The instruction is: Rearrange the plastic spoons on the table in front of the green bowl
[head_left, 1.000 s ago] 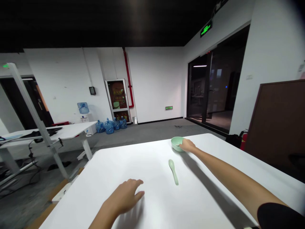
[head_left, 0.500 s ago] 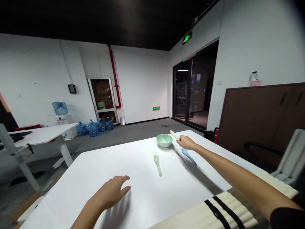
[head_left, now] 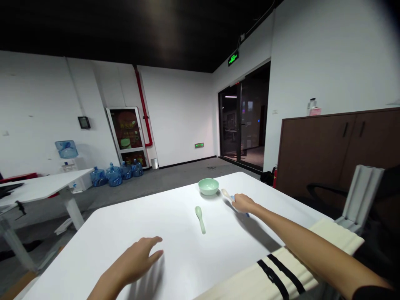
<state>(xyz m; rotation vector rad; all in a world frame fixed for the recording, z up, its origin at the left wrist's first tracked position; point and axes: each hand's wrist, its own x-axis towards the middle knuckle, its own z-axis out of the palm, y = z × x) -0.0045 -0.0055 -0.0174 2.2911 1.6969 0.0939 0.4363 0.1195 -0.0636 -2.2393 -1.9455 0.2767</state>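
My right hand (head_left: 243, 203) is closed around the handle of a cream spoon (head_left: 225, 193), whose bowl end points toward the far left. Beneath that hand lies a blue spoon (head_left: 248, 215), mostly covered by my fingers. A light green bowl (head_left: 208, 187) stands upright near the table's far edge, just left of the cream spoon. Closer to me, a green spoon (head_left: 200, 219) lies on the white table (head_left: 175, 266). My left hand (head_left: 140, 258) hovers over the table's left part, thumb and fingers apart, holding nothing; the green spoon is the nearest thing to it.
A cream cloth with black straps (head_left: 281, 275) covers the table's near right edge. Beyond it stand a metal profile post (head_left: 359, 196) and a brown cabinet (head_left: 312, 154). Another white table (head_left: 46, 185) is at the left, with several blue water jugs (head_left: 114, 175) on the floor behind.
My right hand has brought the cream spoon nearer to me, away from beside the bowl's rim, and now covers much of the blue spoon. The view has shifted slightly right.
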